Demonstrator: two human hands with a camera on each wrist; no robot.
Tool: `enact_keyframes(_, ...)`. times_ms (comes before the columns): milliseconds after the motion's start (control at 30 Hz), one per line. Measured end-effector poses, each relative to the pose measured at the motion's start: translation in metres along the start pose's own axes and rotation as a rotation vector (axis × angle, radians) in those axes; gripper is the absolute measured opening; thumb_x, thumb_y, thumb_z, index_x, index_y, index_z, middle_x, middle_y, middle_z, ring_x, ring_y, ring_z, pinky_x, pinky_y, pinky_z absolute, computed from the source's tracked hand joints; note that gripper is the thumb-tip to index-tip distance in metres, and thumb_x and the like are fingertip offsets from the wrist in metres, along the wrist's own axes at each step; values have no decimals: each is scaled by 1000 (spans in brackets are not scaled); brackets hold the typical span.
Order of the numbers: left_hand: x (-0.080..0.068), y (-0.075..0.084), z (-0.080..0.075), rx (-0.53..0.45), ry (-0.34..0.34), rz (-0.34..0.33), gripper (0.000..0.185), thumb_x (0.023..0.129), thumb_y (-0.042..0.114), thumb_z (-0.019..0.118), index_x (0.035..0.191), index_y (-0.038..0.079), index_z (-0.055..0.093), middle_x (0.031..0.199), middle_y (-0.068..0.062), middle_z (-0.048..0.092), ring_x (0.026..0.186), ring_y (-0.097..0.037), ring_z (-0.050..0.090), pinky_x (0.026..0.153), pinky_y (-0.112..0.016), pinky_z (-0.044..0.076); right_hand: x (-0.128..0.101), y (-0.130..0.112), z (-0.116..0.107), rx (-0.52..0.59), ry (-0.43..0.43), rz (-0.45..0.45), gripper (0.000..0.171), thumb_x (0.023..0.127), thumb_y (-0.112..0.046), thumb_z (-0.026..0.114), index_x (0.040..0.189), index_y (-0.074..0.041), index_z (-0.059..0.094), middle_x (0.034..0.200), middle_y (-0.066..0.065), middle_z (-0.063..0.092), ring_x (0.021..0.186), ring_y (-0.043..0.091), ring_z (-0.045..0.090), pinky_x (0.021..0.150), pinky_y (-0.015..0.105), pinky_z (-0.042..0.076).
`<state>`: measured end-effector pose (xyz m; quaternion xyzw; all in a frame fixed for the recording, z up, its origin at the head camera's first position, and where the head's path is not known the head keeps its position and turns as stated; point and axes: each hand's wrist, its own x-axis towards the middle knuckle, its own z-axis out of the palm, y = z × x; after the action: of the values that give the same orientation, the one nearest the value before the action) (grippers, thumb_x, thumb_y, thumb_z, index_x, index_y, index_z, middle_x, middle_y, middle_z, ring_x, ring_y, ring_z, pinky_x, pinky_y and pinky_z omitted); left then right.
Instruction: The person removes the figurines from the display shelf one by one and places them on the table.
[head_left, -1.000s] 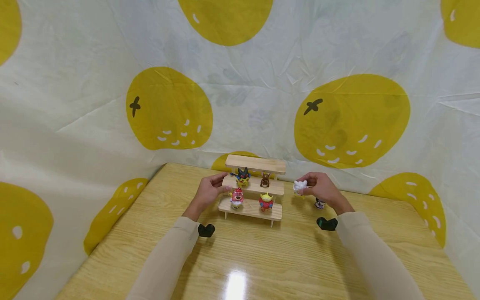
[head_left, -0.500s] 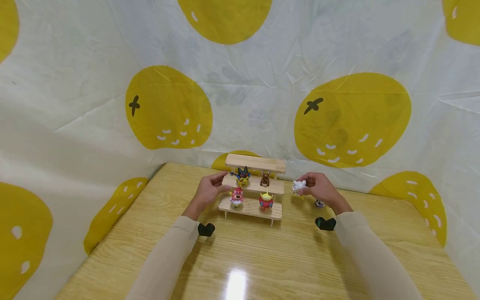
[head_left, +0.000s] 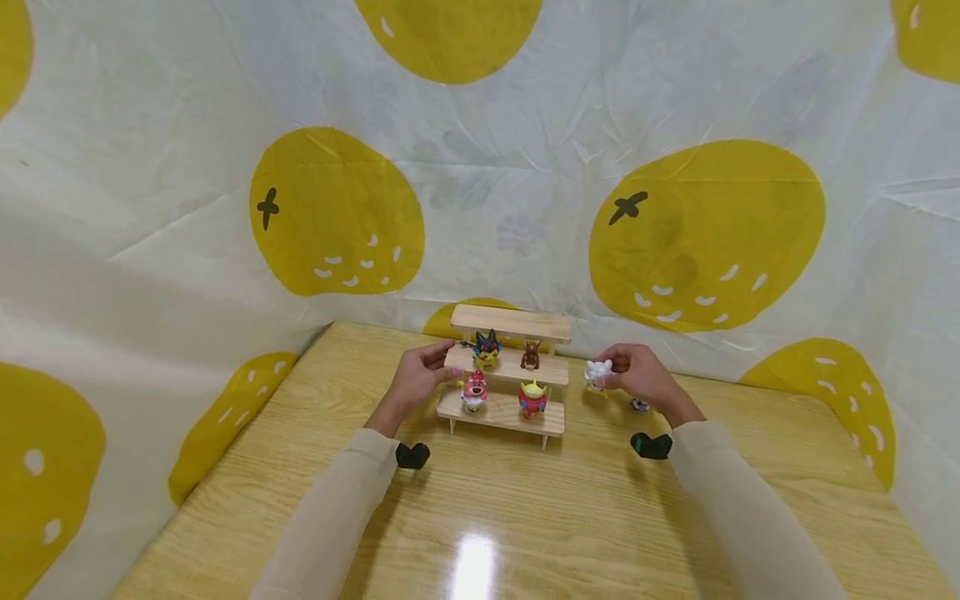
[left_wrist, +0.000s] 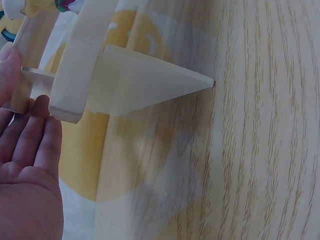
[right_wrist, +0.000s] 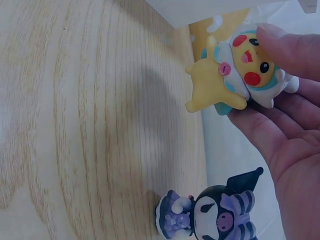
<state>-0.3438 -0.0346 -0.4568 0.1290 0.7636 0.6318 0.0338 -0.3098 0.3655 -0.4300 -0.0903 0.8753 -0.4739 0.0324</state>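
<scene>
A small three-tier wooden shelf [head_left: 510, 323] stands at the back of the wooden table. Its middle tier carries a yellow and black figure [head_left: 486, 350] and a brown figure [head_left: 531, 356]; the bottom tier has a pink figure [head_left: 473, 392] and a red and green figure [head_left: 532, 400]. My left hand [head_left: 423, 377] rests against the shelf's left end [left_wrist: 75, 75], fingers straight. My right hand [head_left: 637, 375] pinches a yellow figure in white and teal [right_wrist: 240, 75], held in the air right of the shelf. A black and purple figure [right_wrist: 210, 217] stands on the table below that hand.
A white cloth with big yellow fruit prints [head_left: 705, 233] hangs as a backdrop close behind and beside the table [head_left: 525, 517]. The near half of the table shows only a glare spot.
My right hand has carried the figure slightly left and up toward the shelf. My left hand stays at the shelf's left end.
</scene>
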Motion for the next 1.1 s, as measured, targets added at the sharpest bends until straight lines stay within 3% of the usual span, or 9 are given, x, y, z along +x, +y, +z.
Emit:
enact_keyframes(367,0,-1,-1,12,-8,5,60,95,12,77,151,5,55,161,-15,49,149,-32,48,121,-45,44,-2,1,3,46,-6,2,37,90,1,76,124,12,65,118,30,72,93,14,70,80,26,63)
enact_keyframes(867,0,0,1,2,-14,-5,61,95,12,77,152,7,55,161,-12,50,148,-32,49,117,-46,47,-1,6,10,-1,12,21,36,92,1,74,125,11,65,122,31,71,101,25,70,78,20,58)
enact_keyframes(1100,0,-1,0,-1,-9,-3,60,95,12,77,151,7,56,160,-12,50,149,-33,48,119,-46,46,1,6,12,-4,17,28,37,91,1,75,125,10,66,122,29,72,101,24,69,79,18,57)
